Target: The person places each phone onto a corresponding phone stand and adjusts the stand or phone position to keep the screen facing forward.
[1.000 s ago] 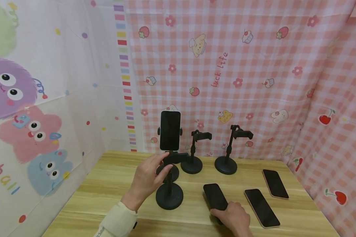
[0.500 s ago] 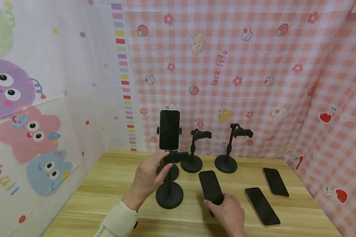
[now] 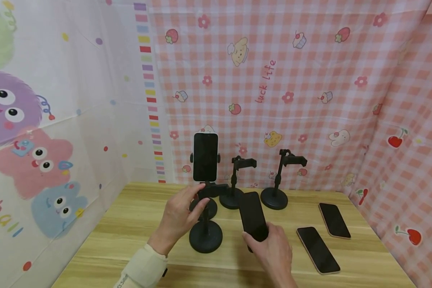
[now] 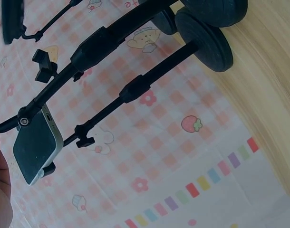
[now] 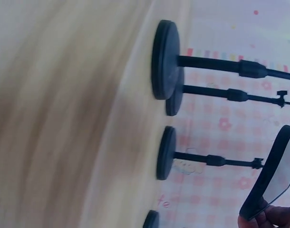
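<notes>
My left hand (image 3: 181, 210) grips the clamp of the nearest black phone stand (image 3: 206, 238), thumb on the near side. In the left wrist view that hand (image 4: 0, 185) shows only at the edge, by the top of the stand's pole (image 4: 95, 50). My right hand (image 3: 275, 248) holds a black smartphone (image 3: 253, 216) by its lower end, tilted above the table, right of the gripped stand. The right wrist view shows this smartphone (image 5: 268, 175) from its edge, fingers at its end. Directly behind the gripped stand, another stand carries a white-edged smartphone (image 3: 205, 157) upright in its clamp.
Two more black stands, one left (image 3: 234, 198) and one right (image 3: 275, 198), stand at the back with unfilled clamps. Two smartphones, one nearer (image 3: 318, 250) and one farther (image 3: 335, 220), lie face up at the right. Printed cloth (image 3: 309, 120) hangs behind the wooden table (image 3: 129, 224).
My right hand has raised the smartphone from the table and carried it forward and left, toward the gripped stand. My left hand has kept its place on the clamp.
</notes>
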Demonstrator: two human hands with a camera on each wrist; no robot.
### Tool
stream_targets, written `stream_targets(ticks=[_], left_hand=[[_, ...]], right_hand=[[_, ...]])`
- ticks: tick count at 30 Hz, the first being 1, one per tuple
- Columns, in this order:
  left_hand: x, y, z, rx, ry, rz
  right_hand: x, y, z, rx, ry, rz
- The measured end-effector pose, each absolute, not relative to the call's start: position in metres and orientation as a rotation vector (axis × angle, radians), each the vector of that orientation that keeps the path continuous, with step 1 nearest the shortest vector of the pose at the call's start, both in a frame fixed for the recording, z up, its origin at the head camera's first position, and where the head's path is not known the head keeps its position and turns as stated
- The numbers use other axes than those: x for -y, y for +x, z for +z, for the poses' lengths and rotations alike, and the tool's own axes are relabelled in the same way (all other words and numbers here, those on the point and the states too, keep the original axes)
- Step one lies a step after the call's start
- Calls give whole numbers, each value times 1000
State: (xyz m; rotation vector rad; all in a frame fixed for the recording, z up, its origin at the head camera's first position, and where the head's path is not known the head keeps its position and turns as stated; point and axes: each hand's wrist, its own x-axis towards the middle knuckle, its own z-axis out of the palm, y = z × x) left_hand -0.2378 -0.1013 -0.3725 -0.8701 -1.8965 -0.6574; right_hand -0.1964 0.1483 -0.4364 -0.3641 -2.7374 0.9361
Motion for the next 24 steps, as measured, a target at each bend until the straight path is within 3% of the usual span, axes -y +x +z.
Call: stream_targets(ticks=[24], left_hand=[[103,-234,-372,1907,-872,-702]], right_hand=[[-126,-178,-396,2503,-267,1083]])
